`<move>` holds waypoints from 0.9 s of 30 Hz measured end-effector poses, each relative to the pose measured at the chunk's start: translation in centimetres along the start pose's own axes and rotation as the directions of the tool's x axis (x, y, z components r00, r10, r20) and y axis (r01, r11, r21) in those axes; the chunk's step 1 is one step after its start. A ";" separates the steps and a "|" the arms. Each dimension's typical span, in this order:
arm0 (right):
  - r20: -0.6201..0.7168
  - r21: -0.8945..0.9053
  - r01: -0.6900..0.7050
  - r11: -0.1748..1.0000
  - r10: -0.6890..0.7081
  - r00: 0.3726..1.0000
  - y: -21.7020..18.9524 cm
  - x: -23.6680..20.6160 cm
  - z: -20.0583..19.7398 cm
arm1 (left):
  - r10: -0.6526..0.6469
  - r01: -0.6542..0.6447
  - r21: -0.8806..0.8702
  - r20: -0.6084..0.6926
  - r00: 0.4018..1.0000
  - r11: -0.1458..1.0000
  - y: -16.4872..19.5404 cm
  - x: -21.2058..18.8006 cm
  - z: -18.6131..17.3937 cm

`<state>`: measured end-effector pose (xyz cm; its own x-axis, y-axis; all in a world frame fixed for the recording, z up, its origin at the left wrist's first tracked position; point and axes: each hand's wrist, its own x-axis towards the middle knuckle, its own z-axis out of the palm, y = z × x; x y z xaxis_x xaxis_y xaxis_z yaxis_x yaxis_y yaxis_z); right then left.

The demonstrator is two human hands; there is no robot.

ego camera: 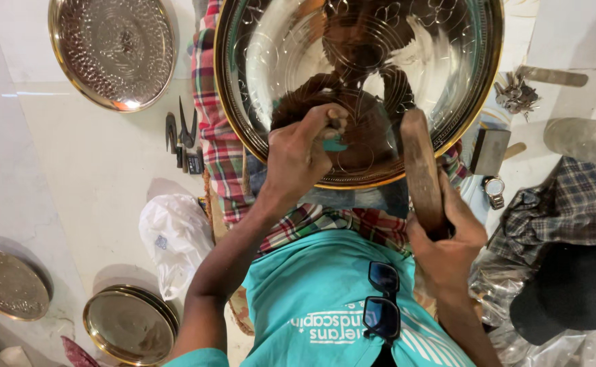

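Over plate point(440, 81), fisted left hand point(301, 153), mallet point(421, 170)

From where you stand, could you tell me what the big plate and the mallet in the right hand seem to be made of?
Big plate: polished metal, mirror-bright with a brass-coloured rim, reflections and engraved lines visible. Mallet: apparently wood, dull brown and matte; the right hand covers its lower end.

Bare floor point(100, 163) left of big plate point(447, 61), pliers point(188, 129) there, right side seemingly cluttered
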<state>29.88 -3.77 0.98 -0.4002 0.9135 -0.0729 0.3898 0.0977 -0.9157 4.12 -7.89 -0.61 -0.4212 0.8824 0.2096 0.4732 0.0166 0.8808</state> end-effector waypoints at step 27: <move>0.734 -0.551 0.704 0.449 -0.142 0.665 -12.1 15.3 -4.3 | -0.106 0.171 0.157 -0.359 0.927 0.973 1.1 -1.9 3.5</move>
<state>22.59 10.70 12.67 -0.9297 0.3036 -0.2086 0.3502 0.9042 -0.2447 8.19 -7.92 -1.52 -0.7182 0.6478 0.2538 0.5094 0.2411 0.8261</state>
